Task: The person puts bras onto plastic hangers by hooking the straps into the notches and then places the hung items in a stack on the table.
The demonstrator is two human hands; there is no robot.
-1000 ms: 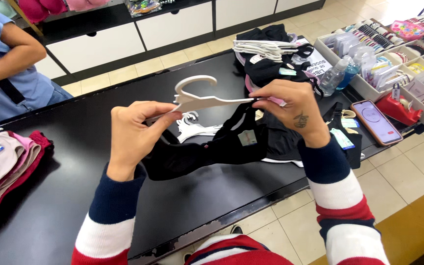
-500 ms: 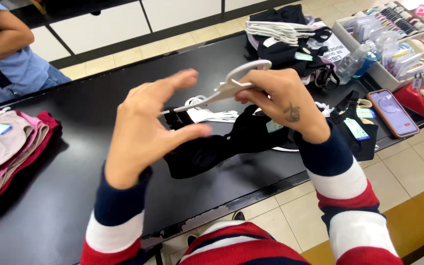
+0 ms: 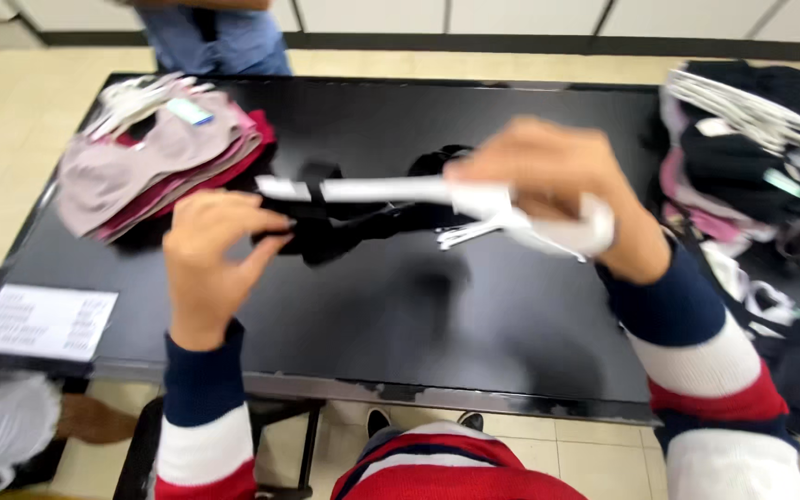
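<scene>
The right hand (image 3: 557, 190) is closed around the hook end of a white hanger (image 3: 391, 190), while the left hand (image 3: 210, 241) pinches the black garment (image 3: 335, 231) at the hanger's other end, both held just above the black table (image 3: 474, 315). The step in hand looks like fitting the garment onto the hanger; seating the strap calls for a steady, precise pinch. At ten o'clock lies a pink stack (image 3: 159, 157); at two o'clock, a pile of hangered garments (image 3: 743, 139).
</scene>
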